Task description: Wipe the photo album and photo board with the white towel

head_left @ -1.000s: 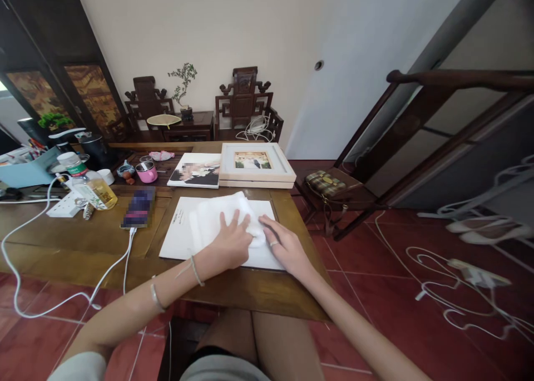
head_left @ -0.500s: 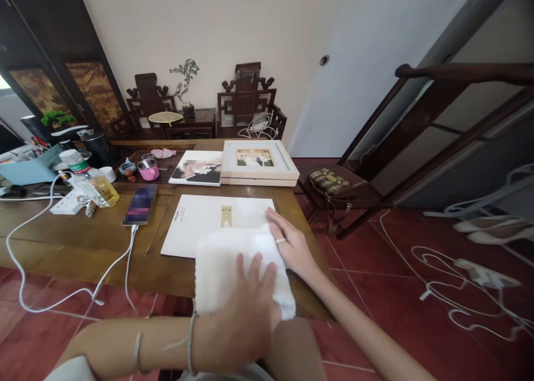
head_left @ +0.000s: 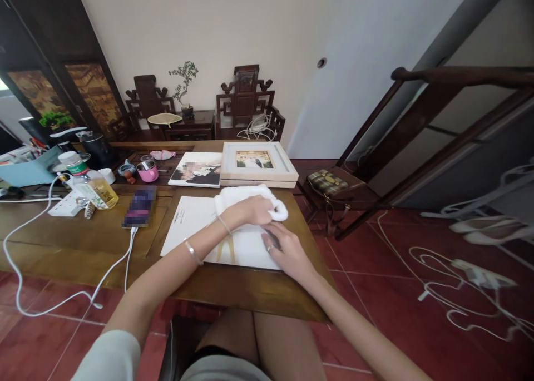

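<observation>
A white board or album (head_left: 189,239) with small print and a gold figure lies flat on the wooden table. Across its far part, a bunched white towel (head_left: 240,194) is pressed down by my left hand (head_left: 255,209); the fingers curl on the cloth and are partly hidden. The towel's right end forms a loop beside that hand. My right hand (head_left: 290,250) grips the board's right edge, thumb on its top face. The two hands almost touch.
Behind the board stand a stacked picture frame (head_left: 261,175) and a photo album (head_left: 196,169). To the left are a phone (head_left: 139,206) on a cable, a bottle (head_left: 94,186), a power strip (head_left: 67,204) and a pink cup (head_left: 147,171). A chair (head_left: 362,186) holds a bag (head_left: 327,182).
My left hand and the towel have moved away from me, from the board's near edge to its far part. The towel is more bunched. My right hand has shifted slightly nearer along the edge.
</observation>
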Demonstrator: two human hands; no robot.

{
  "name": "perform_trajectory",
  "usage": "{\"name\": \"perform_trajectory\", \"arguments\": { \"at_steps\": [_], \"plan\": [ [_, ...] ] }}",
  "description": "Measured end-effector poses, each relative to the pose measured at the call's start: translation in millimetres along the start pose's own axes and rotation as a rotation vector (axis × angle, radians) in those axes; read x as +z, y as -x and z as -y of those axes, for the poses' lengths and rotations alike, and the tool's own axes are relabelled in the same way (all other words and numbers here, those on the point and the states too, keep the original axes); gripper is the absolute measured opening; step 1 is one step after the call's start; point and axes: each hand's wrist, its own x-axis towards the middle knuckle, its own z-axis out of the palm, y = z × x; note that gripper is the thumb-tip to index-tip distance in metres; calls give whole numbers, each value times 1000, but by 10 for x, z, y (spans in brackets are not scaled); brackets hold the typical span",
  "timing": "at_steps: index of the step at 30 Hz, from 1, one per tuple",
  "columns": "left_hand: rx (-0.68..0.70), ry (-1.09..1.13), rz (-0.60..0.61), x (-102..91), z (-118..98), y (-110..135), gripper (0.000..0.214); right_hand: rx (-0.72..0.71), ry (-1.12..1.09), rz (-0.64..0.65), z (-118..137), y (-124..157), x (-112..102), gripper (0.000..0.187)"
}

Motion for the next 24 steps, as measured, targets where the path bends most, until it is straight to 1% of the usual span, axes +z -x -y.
{"name": "perform_trajectory", "arguments": {
  "at_steps": [2,4,9,11,12,14,18,22,24],
  "plan": [
    [12,1,-22,43,-37,-105,28,14,-3,9,23,-4,-22,29],
    [0,-9,-55,119,-13,-100,29,14,-6,14,21,-3,-21,29],
    [-86,-51,-124,281,253,180,36,-2,-11,-24,-74,15,54,33],
    [-97,-72,-121,311,294,300,37,14,-30,-41,-111,18,77,33],
    [-86,-86,-114,323,279,357,38,22,-43,-47,-124,18,82,34],
    [-53,-117,-98,346,189,476,40,31,-60,-52,-137,17,81,34],
    [-13,-154,-49,401,-125,796,41,40,-53,-55,-127,15,60,35],
    [72,-173,-78,479,-439,1170,33,38,-55,-25,-106,17,34,43],
    [100,-172,-85,506,-530,1281,29,37,-68,-12,-102,17,26,45]
  ]
}}
